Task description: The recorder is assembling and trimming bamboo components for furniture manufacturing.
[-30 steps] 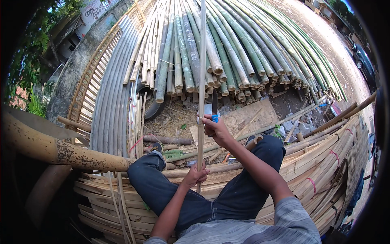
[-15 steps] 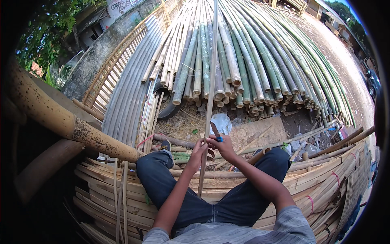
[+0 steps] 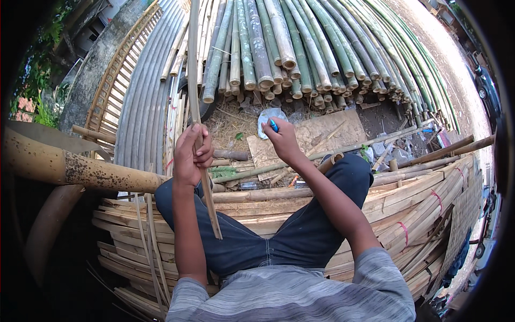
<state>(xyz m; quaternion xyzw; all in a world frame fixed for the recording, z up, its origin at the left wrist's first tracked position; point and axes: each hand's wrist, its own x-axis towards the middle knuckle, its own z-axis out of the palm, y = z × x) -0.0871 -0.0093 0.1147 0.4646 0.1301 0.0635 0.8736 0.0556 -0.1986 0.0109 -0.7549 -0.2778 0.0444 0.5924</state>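
Note:
My left hand point(image 3: 194, 153) is wrapped round a long, narrow bamboo strip point(image 3: 211, 201). The strip stands nearly upright, its top running out past the upper edge and its lower end hanging over my lap. Off to the right, apart from the strip, my right hand point(image 3: 282, 140) is closed round a knife point(image 3: 274, 125). Only a bit of the knife's blue handle shows; I cannot make out its blade. Behind that hand, a pale plastic bag point(image 3: 264, 115) lies on the ground.
Stacked split bamboo slats point(image 3: 247, 206) are beneath me. Ahead lies a big pile of bamboo poles point(image 3: 316, 53), with corrugated sheets point(image 3: 142, 102) to its left. A thick spotted bamboo pole point(image 3: 107, 173) crosses at my left. A flat brown board point(image 3: 343, 129) lies on the ground.
My hands, close together at the strip before, are now apart. The left has moved left with the strip; the right has drawn away from it with the knife, whose blade no longer shows.

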